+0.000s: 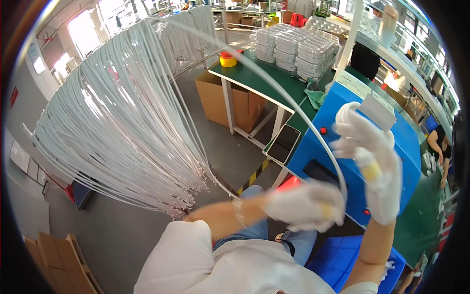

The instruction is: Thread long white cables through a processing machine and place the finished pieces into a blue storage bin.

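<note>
My left hand [306, 206], in a white glove with a yellow patch, reaches across in front of my body, its fingers curled and blurred. A long white cable [289, 95] arcs over from the hanging rack and comes down to the fingertips of that hand, which looks closed on it. My right hand [369, 161], gloved likewise, is raised before the blue machine [313, 147]. Its fingers are bent but apart, smeared a little by motion, and nothing shows between them. To the left hangs a thick bundle of white cables [117, 108] with metallic-looking ends.
Stacked clear plastic trays [298, 49] and a yellow round container [227, 60] stand on the green table [264, 78]. A phone [284, 143] lies at the near corner. Below are a cardboard box [215, 100] and a blue bin [338, 255]. Other people work at right.
</note>
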Demonstrator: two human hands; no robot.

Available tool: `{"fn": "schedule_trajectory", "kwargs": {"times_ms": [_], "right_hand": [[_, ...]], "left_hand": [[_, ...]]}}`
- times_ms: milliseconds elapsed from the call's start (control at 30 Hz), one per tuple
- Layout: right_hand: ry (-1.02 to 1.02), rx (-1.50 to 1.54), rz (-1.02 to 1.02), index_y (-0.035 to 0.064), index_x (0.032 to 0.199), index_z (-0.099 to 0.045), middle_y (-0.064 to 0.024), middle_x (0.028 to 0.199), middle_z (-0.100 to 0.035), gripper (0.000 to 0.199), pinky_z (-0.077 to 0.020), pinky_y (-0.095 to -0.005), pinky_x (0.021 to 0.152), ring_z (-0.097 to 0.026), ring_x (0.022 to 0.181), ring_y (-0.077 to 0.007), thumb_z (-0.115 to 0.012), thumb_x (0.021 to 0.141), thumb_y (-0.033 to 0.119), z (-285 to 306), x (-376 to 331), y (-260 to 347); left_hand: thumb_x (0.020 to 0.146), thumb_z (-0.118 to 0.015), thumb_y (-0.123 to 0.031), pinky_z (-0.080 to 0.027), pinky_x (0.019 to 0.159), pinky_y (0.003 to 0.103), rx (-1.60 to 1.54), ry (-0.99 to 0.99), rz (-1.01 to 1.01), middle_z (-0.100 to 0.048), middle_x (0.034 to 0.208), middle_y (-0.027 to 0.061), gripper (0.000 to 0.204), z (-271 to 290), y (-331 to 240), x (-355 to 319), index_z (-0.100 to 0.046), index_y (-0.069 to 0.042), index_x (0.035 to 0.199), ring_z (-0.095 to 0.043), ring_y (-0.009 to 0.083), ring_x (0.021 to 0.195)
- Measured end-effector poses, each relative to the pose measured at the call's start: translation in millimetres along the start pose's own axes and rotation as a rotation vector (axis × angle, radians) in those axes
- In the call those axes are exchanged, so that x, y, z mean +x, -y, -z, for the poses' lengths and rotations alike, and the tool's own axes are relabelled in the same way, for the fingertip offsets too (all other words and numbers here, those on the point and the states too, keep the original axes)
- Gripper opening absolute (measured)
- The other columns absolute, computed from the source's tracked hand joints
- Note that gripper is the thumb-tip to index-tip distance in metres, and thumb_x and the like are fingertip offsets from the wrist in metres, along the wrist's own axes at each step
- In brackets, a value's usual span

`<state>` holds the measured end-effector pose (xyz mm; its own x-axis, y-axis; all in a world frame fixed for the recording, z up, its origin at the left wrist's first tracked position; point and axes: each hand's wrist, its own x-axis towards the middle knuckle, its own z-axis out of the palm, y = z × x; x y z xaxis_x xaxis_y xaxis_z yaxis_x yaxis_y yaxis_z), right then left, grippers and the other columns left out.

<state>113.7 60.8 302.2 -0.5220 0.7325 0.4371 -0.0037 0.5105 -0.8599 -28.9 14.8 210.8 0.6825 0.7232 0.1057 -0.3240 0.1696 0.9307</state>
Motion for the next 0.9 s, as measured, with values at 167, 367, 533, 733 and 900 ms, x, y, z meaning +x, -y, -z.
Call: {"fn": "schedule_trajectory", "kwargs": {"times_ms": [167,367,533,733,900], "right_hand": [[0.262,0.441,-0.404,-0.0076,0.122,-0.052,0.0009,0.056,-0.049,0.048,-0.0184,-0.0159,0.039,-0.033,0.041,-0.001,-0.058,0.088,0.025,0.8,-7.9,18.1],[0.069,0.17,-0.512,-0.0094,0.1,-0.062,0.0024,0.049,-0.045,0.03,-0.0225,-0.0168,0.035,-0.033,0.036,-0.0019,-0.06,0.089,0.019,97.9,-79.1,-21.0],[-0.331,0.733,-0.061,-0.0126,0.125,-0.041,-0.0041,0.048,-0.048,0.043,-0.0369,-0.0256,0.037,-0.037,0.029,-0.0107,-0.048,0.095,0.017,164.6,-183.6,-91.1],[-0.666,0.855,-0.282,-0.0071,0.13,-0.044,0.0012,0.051,-0.044,0.054,-0.0418,-0.025,0.05,-0.032,0.035,-0.0082,-0.044,0.098,0.037,198.4,-233.4,-121.2],[-0.958,-0.898,-0.004,-0.0031,0.122,-0.055,-0.0141,0.121,-0.058,0.037,-0.0408,-0.0328,0.098,-0.054,0.115,-0.02,-0.048,0.097,0.023,148.2,-155.6,-54.2]], "left_hand": [[0.081,-0.059,-0.028,-0.047,0.062,0.041,1.134,0.227,-0.088,-0.064,0.071,0.0124,0.021,-34.4,98.2,73.4,-0.067,-0.008,0.081,-0.061,0.0296,0.065],[0.081,-0.07,-0.02,-0.041,0.048,0.018,0.366,-0.275,-0.771,-0.062,0.082,0.005,0.03,11.4,-33.8,32.3,-0.061,0.003,0.098,-0.053,0.0074,0.059],[0.096,-0.051,-0.028,-0.025,0.034,0.019,-0.028,-0.103,-0.904,-0.043,0.052,-0.0014,0.027,61.0,-52.9,-21.0,-0.058,-0.006,0.082,-0.03,0.0063,0.036],[0.098,-0.043,-0.034,-0.027,0.03,0.017,-0.299,-0.411,-0.882,-0.042,0.053,-0.0021,0.033,65.4,-0.2,-53.1,-0.053,-0.011,0.078,-0.032,0.0045,0.036],[0.098,-0.044,-0.027,-0.034,0.041,0.019,-0.48,-0.351,-0.336,-0.044,0.067,-0.0011,0.022,-18.2,32.1,29.6,-0.049,-0.013,0.082,-0.042,0.0048,0.049]]}}
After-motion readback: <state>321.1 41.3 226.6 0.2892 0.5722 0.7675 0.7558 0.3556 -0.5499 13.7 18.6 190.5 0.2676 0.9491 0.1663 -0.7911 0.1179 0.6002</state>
